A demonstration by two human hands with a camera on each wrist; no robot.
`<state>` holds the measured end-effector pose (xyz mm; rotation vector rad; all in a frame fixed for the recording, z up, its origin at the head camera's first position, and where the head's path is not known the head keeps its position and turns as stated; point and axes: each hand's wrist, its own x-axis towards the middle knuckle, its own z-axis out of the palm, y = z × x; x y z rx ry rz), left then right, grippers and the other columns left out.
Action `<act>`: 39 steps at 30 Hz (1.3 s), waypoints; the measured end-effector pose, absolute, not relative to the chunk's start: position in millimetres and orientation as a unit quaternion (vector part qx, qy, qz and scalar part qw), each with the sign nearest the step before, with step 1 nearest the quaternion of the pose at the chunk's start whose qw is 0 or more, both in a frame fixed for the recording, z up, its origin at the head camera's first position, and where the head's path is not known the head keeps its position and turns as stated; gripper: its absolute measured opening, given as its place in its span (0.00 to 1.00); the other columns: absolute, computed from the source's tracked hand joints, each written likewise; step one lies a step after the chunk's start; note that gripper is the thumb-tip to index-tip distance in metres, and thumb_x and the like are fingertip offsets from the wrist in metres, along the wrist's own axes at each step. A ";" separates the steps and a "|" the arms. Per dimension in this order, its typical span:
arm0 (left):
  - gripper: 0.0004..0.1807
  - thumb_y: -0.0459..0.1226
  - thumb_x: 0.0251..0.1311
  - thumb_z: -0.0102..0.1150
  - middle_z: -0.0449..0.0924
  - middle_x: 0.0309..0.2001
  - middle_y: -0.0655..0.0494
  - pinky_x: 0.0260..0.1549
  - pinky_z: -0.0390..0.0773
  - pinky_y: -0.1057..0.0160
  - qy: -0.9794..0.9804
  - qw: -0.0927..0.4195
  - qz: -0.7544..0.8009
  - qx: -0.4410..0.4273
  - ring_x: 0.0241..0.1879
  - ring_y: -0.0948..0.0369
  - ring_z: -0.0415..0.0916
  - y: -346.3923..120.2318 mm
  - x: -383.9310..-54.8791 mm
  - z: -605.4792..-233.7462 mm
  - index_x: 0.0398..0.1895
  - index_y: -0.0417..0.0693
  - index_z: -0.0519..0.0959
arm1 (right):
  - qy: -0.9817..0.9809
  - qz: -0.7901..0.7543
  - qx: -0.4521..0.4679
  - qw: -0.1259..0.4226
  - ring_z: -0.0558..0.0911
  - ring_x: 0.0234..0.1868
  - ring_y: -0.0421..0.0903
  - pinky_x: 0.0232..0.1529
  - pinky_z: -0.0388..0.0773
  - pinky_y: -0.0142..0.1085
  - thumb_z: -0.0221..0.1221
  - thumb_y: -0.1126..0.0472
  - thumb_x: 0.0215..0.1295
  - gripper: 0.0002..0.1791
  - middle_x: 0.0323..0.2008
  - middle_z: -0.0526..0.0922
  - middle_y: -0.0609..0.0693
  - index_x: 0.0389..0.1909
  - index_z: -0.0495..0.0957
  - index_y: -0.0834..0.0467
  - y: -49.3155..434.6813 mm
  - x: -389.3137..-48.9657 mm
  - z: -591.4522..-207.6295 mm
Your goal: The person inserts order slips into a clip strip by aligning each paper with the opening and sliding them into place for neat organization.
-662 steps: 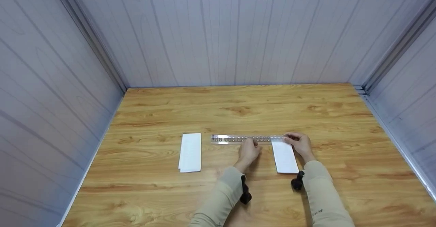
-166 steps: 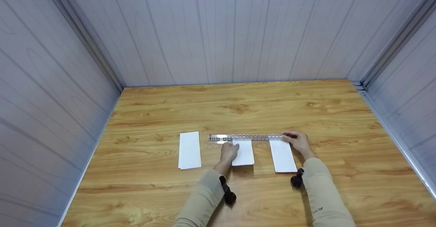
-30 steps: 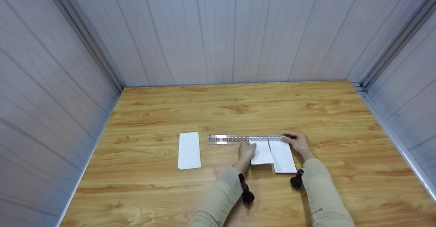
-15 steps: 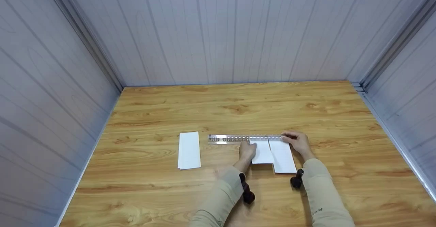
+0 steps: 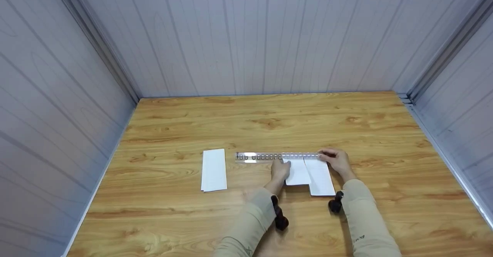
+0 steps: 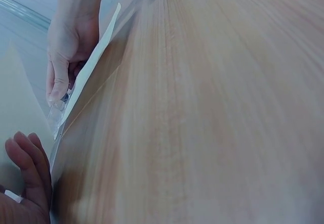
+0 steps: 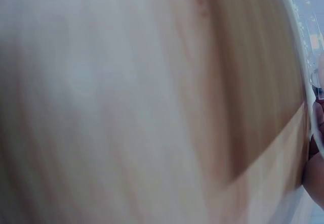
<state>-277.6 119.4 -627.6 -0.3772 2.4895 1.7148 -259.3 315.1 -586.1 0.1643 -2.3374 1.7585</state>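
Observation:
A clear plastic binding strip [image 5: 254,157] with a row of small rings lies crosswise mid-table. At its right end, my right hand [image 5: 339,163] pinches the strip between thumb and fingers, over the top of a long white paper [image 5: 322,180]. My left hand [image 5: 280,171] holds a second piece of white paper [image 5: 297,174] by its left edge, thumb on top. That paper's upper edge meets the strip and its right side overlaps the long paper. In the left wrist view, my left fingers [image 6: 31,158] curl behind the paper and the strip [image 6: 55,117] shows near the right hand.
A small stack of white paper [image 5: 214,171] lies left of the strip on the wooden table [image 5: 265,126]. Pale panel walls [image 5: 246,37] enclose the back and sides. A black wrist camera [image 5: 280,219] hangs under the left sleeve, another [image 5: 336,205] by the right.
Since the oldest frame, my left hand has brought the second paper to the strip, then slid it right against the long paper. In the last second it shifted slightly right; the right hand stays put.

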 end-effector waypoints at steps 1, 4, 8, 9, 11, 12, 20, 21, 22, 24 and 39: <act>0.09 0.35 0.50 0.56 0.75 0.30 0.44 0.34 0.71 0.58 0.814 0.052 0.566 -0.121 0.31 0.55 0.71 115.2 -266.8 -604.6 0.24 0.36 0.71 | -0.794 0.596 0.053 0.104 0.76 0.30 0.37 0.29 0.71 0.25 0.64 0.63 0.49 0.10 0.31 0.82 0.51 0.33 0.82 0.63 315.0 -259.3 -585.8; 0.11 0.32 0.50 0.54 0.70 0.23 0.46 0.29 0.69 0.59 0.814 0.060 0.565 -0.124 0.25 0.55 0.65 111.0 -254.1 -574.5 0.16 0.39 0.65 | -0.810 0.579 0.014 0.092 0.77 0.31 0.38 0.30 0.72 0.26 0.63 0.67 0.49 0.11 0.32 0.81 0.57 0.34 0.80 0.69 312.2 -259.2 -582.2; 0.14 0.35 0.51 0.56 0.67 0.20 0.50 0.26 0.68 0.59 0.811 0.064 0.568 -0.126 0.24 0.56 0.63 115.5 -266.8 -600.7 0.15 0.42 0.63 | -0.823 0.562 -0.011 0.083 0.77 0.31 0.35 0.31 0.71 0.24 0.62 0.71 0.49 0.13 0.35 0.80 0.63 0.37 0.77 0.73 309.7 -260.9 -580.1; 0.14 0.36 0.51 0.56 0.68 0.21 0.50 0.26 0.68 0.59 0.811 0.060 0.569 -0.124 0.24 0.56 0.64 117.8 -272.8 -614.1 0.16 0.42 0.64 | -0.825 0.559 -0.011 0.083 0.76 0.31 0.34 0.31 0.71 0.23 0.62 0.71 0.49 0.14 0.35 0.80 0.64 0.37 0.77 0.73 309.4 -260.9 -579.4; 0.13 0.40 0.51 0.57 0.71 0.24 0.48 0.29 0.69 0.58 0.808 0.060 0.575 -0.117 0.26 0.56 0.66 122.0 -285.5 -643.4 0.19 0.40 0.68 | -0.828 0.555 -0.012 0.080 0.75 0.31 0.31 0.32 0.70 0.23 0.62 0.71 0.49 0.14 0.35 0.79 0.64 0.37 0.77 0.73 308.8 -261.0 -578.5; 0.13 0.40 0.51 0.58 0.72 0.25 0.46 0.29 0.69 0.58 0.810 0.050 0.573 -0.113 0.27 0.55 0.67 125.0 -292.2 -658.5 0.21 0.39 0.69 | -0.828 0.555 -0.013 0.080 0.75 0.30 0.30 0.32 0.70 0.23 0.62 0.71 0.49 0.13 0.35 0.79 0.64 0.37 0.77 0.73 308.7 -260.8 -577.8; 0.16 0.44 0.53 0.56 0.74 0.28 0.45 0.30 0.69 0.57 0.817 0.028 0.569 -0.090 0.29 0.55 0.68 135.3 -319.0 -721.6 0.22 0.38 0.72 | -0.833 0.547 -0.020 0.077 0.76 0.32 0.35 0.33 0.71 0.25 0.63 0.69 0.49 0.11 0.35 0.81 0.60 0.35 0.79 0.69 308.9 -260.4 -577.2; 0.17 0.45 0.53 0.56 0.75 0.30 0.45 0.33 0.70 0.58 0.812 0.034 0.576 -0.088 0.31 0.55 0.70 133.5 -317.1 -718.4 0.23 0.38 0.73 | -0.829 0.553 -0.013 0.080 0.76 0.32 0.35 0.33 0.71 0.25 0.63 0.68 0.49 0.11 0.35 0.81 0.58 0.35 0.80 0.68 309.6 -260.1 -578.0; 0.17 0.46 0.53 0.56 0.76 0.32 0.46 0.35 0.70 0.58 0.809 0.039 0.580 -0.084 0.33 0.56 0.71 131.9 -315.2 -714.9 0.26 0.38 0.75 | -0.824 0.561 -0.008 0.083 0.76 0.32 0.36 0.32 0.71 0.25 0.64 0.67 0.48 0.11 0.34 0.81 0.57 0.34 0.81 0.66 310.2 -260.2 -578.8; 0.16 0.45 0.52 0.57 0.76 0.31 0.46 0.34 0.71 0.60 0.807 0.026 0.585 -0.079 0.32 0.56 0.71 130.4 -311.0 -708.1 0.25 0.38 0.76 | -0.802 0.589 0.021 0.095 0.77 0.32 0.37 0.31 0.71 0.25 0.65 0.64 0.48 0.09 0.32 0.82 0.52 0.32 0.82 0.62 312.3 -260.6 -581.5; 0.18 0.46 0.52 0.55 0.68 0.19 0.50 0.22 0.67 0.61 0.815 0.030 0.574 -0.078 0.21 0.56 0.66 123.1 -317.6 -718.8 0.13 0.44 0.70 | -0.839 0.537 -0.023 0.084 0.75 0.34 0.35 0.35 0.69 0.22 0.63 0.67 0.48 0.12 0.37 0.79 0.62 0.35 0.79 0.69 309.1 -261.4 -580.5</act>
